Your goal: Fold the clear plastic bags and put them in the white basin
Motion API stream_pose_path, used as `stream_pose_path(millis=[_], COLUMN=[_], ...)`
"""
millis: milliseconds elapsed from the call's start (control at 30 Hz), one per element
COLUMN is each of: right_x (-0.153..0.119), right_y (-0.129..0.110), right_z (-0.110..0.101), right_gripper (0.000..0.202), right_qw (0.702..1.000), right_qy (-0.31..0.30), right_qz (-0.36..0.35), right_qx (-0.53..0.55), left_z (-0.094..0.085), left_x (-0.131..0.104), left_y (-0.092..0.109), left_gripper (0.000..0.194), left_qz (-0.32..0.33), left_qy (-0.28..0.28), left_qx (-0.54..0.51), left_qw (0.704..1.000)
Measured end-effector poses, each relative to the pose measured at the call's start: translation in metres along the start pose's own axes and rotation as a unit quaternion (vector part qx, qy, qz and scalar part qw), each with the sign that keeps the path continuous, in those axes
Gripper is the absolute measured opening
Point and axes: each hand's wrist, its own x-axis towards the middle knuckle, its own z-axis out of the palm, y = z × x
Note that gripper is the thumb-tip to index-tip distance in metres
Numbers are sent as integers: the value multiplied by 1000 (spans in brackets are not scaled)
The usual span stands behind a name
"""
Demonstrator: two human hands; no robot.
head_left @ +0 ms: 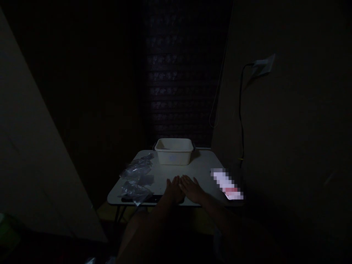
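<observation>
Both of my hands rest near the front edge of a small white folding table [196, 169], side by side. My left hand [173, 187] lies palm down with its fingers stretched forward, holding nothing. Touching or almost touching it, my right hand [191, 188] is also flat, fingers extended and thumb apart. Beyond them at the table's back stands a white plastic basin [174, 157]. Clear plastic bags [136, 189] lie crumpled to the left of my hands, partly over a dark flat strip [155, 199] along the front edge.
A lit phone [226, 183], its screen blurred out, lies at the table's right edge. A black cable [240, 110] hangs from a wall socket [265, 66] on the right. Behind the table is a dark patterned blind [170, 88]. The room is very dim.
</observation>
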Motion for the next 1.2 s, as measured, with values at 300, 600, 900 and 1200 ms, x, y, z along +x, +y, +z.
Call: stream_pose_path(millis=[300,600,900,1200], right_x=[-2,-2,0,1], right_y=[-5,-9,-8,-7], right_z=[-1,-2,1,4], right_gripper=[60,61,59,59], right_qw=[999,1000,1000,999], right_qy=[-6,0,15,16], right_qz=[37,27,4,-17], right_qx=[-17,-8,-11,-36], left_z=[-4,-6,-16,-14], left_x=[-1,-7,-10,-21], left_y=[3,-7,-21,-35], left_gripper=[64,62,66,74], left_qz=[-139,-68,-111,-39], left_qy=[-33,-50,-79,-51], left_qx=[-4,-31,-36,-12], left_qw=[990,996,990,998])
